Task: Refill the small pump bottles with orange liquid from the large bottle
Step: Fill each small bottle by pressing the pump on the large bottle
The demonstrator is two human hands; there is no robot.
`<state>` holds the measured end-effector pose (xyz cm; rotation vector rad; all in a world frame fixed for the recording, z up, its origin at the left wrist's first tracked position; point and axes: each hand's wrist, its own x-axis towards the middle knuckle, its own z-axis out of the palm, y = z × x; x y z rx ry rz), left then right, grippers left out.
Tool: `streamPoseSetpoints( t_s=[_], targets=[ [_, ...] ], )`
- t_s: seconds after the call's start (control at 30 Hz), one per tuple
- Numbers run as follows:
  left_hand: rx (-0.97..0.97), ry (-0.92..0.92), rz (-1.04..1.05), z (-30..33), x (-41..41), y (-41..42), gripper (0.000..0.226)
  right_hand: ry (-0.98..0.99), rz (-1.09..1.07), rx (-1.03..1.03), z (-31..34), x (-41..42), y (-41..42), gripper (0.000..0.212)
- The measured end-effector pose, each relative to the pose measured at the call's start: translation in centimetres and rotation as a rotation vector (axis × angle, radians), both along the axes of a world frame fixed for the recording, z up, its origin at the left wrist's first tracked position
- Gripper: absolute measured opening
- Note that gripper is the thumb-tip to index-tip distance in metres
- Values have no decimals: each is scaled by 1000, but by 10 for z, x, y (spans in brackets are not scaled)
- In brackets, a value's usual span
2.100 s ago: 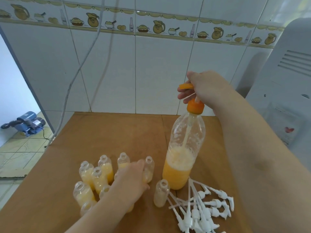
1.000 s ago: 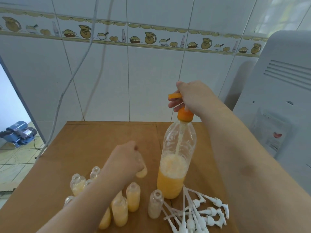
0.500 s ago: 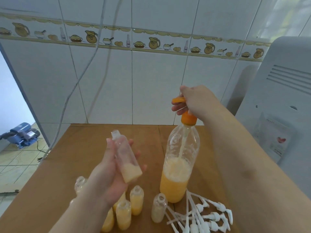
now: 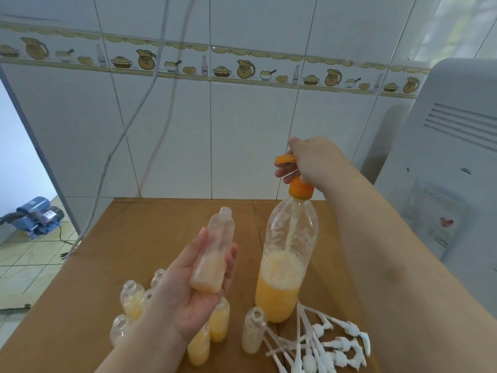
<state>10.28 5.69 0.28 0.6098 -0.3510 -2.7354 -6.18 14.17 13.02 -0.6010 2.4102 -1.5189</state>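
Single head-worn wide-angle view, no second camera, so no overlap between views. It looks forward and slightly down from the person's own standpoint at the near edge of the wooden table [image 4: 113,267], facing the tiled wall [image 4: 242,130] behind it. Both forearms enter from the bottom edge; left hand [image 4: 193,286] sits near frame centre, close to the lens, right hand [image 4: 314,160] further out, right of centre. Tabletop fills the lower half, wall the upper half. Wide-angle bowing is visible in the tile border. Left edge catches floor beyond a doorway; right edge catches a white appliance [image 4: 451,162].
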Motion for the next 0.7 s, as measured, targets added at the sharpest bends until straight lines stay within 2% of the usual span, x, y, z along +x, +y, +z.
streamPoseSetpoints(
  t_s=[0.07, 0.13, 0.3, 0.5, 0.6, 0.7],
  targets=[
    [-43, -56, 70, 7, 0, 3, 68, -11, 4, -8, 1, -1, 0, 36],
    [-122, -121, 89, 14, 1, 7, 50, -16, 0, -8, 0, -2, -1, 37],
    [-277, -210, 101, 25, 3, 9, 48, -16, -5, -12, 0, -3, -2, 37],
    [-436, -65, 145, 38, -6, 5, 37, 34, 9, 55, 0, -5, -3, 37],
    [-608, -74, 169, 42, -15, 4, 29, 8, 1, 44, 0, -4, -5, 38],
    [-722, -81, 211, 46, -24, 3, 30, -2, 10, 61, 0, -4, -5, 38]
  ],
)
